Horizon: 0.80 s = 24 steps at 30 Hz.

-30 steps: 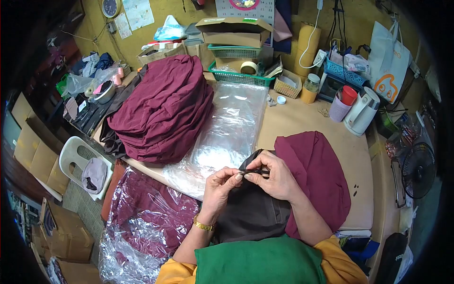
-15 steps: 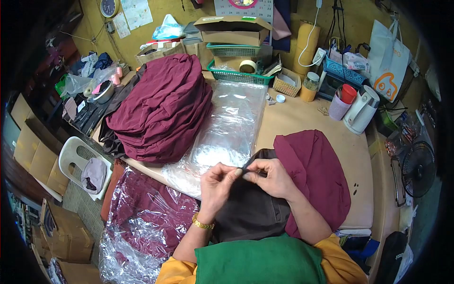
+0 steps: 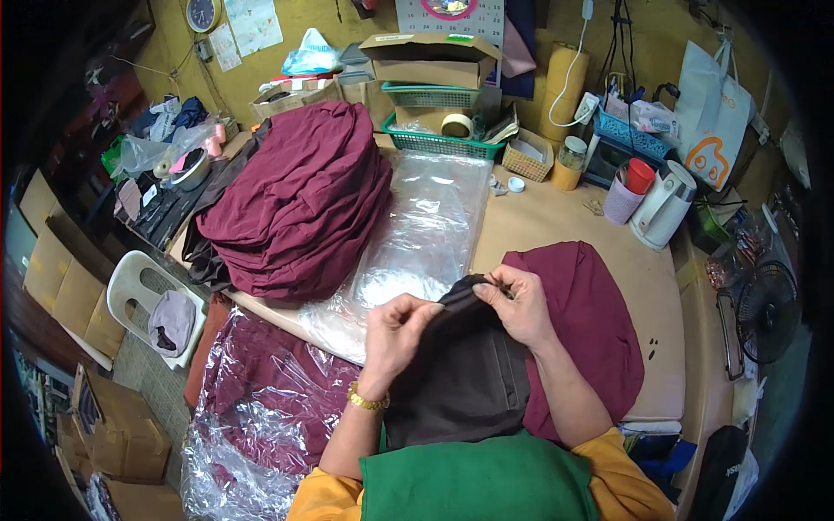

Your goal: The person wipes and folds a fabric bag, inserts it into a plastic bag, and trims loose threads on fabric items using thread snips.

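Observation:
Dark brown fabric [image 3: 452,382] with a seam line on its right side lies in front of me, its top edge raised between my hands. My left hand [image 3: 393,337] pinches that edge near its left end. With thumb and fingers, my right hand [image 3: 516,306] grips the same edge farther right. Maroon fabric [image 3: 584,321] bulges out beside and under my right forearm, seemingly joined to the brown piece; the join is partly hidden. A large heap of maroon fabric [image 3: 300,200] sits on the table to the left.
Clear plastic sleeves [image 3: 426,226] lie flat mid-table. Plastic-wrapped maroon fabric [image 3: 269,408] is at lower left. Along the back stand a green basket [image 3: 443,143], a jar [image 3: 570,161], a lilac cup [image 3: 621,198] and a white kettle [image 3: 665,204]. A white chair [image 3: 143,278] stands left.
My hands have moved apart along the brown fabric's edge. The right hand went up and to the right, the left slightly left, and a stretch of edge now shows between them.

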Motion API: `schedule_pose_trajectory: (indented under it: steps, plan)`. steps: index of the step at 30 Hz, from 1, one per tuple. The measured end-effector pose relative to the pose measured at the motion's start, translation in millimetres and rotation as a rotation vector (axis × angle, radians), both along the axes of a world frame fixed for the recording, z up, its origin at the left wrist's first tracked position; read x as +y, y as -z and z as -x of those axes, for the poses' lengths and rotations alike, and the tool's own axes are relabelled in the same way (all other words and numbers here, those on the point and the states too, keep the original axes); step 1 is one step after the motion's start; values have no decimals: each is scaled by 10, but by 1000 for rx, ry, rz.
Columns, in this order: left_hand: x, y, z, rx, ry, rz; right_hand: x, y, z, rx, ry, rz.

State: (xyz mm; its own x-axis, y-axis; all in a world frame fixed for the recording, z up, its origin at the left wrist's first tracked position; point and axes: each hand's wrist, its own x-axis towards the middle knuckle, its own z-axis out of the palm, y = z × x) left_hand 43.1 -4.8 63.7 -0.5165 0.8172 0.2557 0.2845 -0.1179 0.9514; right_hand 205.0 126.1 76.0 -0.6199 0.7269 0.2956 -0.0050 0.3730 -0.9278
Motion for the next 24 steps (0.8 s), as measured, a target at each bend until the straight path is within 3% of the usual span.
schedule_pose_trajectory:
  steps: [2,6,7,8,10,12,14,15,16,18,21,22,24]
  plan:
    - [-61,33,161,-138,-72,-10,71,-21,-60,101,77,34]
    - [-222,168,513,-148,-309,-162,228,-62,-181,187,146,43]
    - [-319,236,619,-283,-141,-264,241,-48,-182,188,146,45]
    - [-339,210,581,-280,-142,-262,255,-20,-171,188,150,49]
    - [-341,145,418,20,-119,-57,236,-15,-137,192,156,53]
    - [-401,43,133,170,104,230,124,-43,-79,239,227,146]
    - [-376,362,177,230,348,401,-23,12,-79,167,141,291]
    - [-359,497,212,230,349,405,-74,174,-92,123,53,325]
    - [-339,616,248,172,285,455,-76,392,-169,-108,-49,81]
    - [-333,682,244,109,228,507,-125,449,-355,-850,-106,-452]
    - [-283,671,131,-504,347,248,278,841,-522,-992,4,-514]
    - [-249,670,85,-505,353,250,460,833,-535,-1026,45,-511]
    - [-192,657,-15,-764,448,283,868,839,-604,-992,20,-503]
